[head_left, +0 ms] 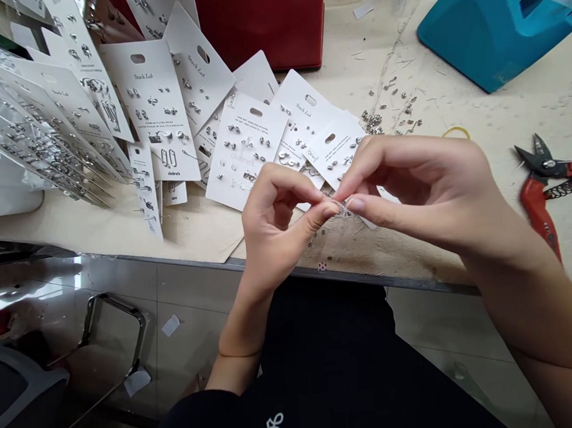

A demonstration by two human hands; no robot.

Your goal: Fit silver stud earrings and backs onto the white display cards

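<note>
My left hand (pixel 279 224) and my right hand (pixel 425 192) meet over the front edge of the table, thumb and forefinger pinched on each. Whatever sits between the fingertips is too small and too covered to name. Behind them lie white earring cards (pixel 247 145) bearing several small metal earrings, some overlapping each other. One more earring card (pixel 333 148) is partly hidden by my right hand. Loose metal earring backs (pixel 375 123) are scattered beyond my right hand.
A blue tape dispenser (pixel 483 34) stands at the back right, with red-handled cutters (pixel 539 189) in front of it. A dark red box (pixel 259 22) is at the back. More carded earrings (pixel 62 124) lean at the left. A chair (pixel 20 391) stands on the floor.
</note>
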